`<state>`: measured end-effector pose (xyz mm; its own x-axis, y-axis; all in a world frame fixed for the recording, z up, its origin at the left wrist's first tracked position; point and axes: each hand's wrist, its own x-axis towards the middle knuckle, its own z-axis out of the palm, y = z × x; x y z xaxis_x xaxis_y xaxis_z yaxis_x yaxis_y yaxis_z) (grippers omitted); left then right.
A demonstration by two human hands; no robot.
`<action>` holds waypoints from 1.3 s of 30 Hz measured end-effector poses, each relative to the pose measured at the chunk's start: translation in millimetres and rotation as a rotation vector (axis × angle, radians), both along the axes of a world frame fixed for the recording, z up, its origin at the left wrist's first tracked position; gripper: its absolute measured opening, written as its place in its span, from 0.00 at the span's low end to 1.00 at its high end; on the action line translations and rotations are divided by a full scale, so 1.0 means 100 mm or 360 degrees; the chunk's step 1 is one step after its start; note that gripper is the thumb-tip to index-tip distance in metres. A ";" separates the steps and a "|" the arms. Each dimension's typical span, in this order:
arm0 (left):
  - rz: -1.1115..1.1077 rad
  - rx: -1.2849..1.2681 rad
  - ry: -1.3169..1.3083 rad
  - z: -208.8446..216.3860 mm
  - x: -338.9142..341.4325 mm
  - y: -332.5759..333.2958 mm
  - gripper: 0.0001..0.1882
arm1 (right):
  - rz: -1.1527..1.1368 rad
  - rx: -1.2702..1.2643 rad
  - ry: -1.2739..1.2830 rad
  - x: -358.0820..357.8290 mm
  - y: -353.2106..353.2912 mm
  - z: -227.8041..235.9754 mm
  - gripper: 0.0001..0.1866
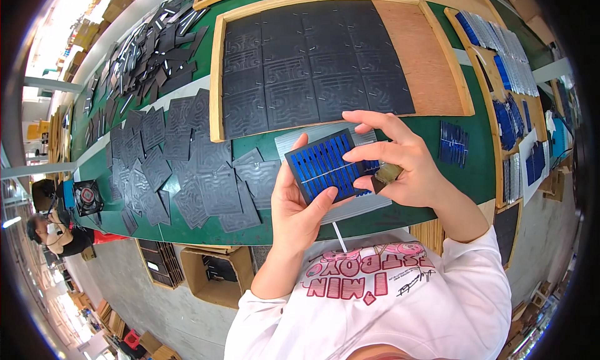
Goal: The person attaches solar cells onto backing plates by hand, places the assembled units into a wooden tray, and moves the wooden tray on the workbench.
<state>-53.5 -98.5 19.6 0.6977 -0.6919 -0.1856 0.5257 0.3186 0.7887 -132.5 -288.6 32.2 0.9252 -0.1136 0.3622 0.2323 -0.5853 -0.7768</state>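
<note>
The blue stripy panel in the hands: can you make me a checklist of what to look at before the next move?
1. Panel held: ok, the left hand grips the blue-striped panel.
2. Stripes showing: ok, the striped side faces the camera.
3. Panel's back clean: cannot tell, it is hidden.
4. Right hand free: not ok, a greenish-brown piece is in its curled fingers.
5. Wooden tray covered right across with black squares: not ok, bare wood shows on its right side.
6. Loose black squares neatly stacked: not ok, they lie overlapping at odd angles on the table.
</note>
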 end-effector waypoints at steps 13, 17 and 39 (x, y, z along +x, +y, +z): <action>0.0037 -0.0051 -0.0028 -0.05 0.00 -0.03 0.40 | 0.0061 0.0107 0.0005 0.02 -0.03 -0.06 0.24; -0.0002 -0.0265 0.0236 -0.06 0.02 -0.03 0.40 | 0.0096 0.0453 0.0024 0.03 -0.09 -0.08 0.30; -0.0279 -0.0328 0.0108 -0.10 -0.03 0.06 0.31 | -0.0122 0.1144 0.0447 0.00 -0.09 -0.01 0.15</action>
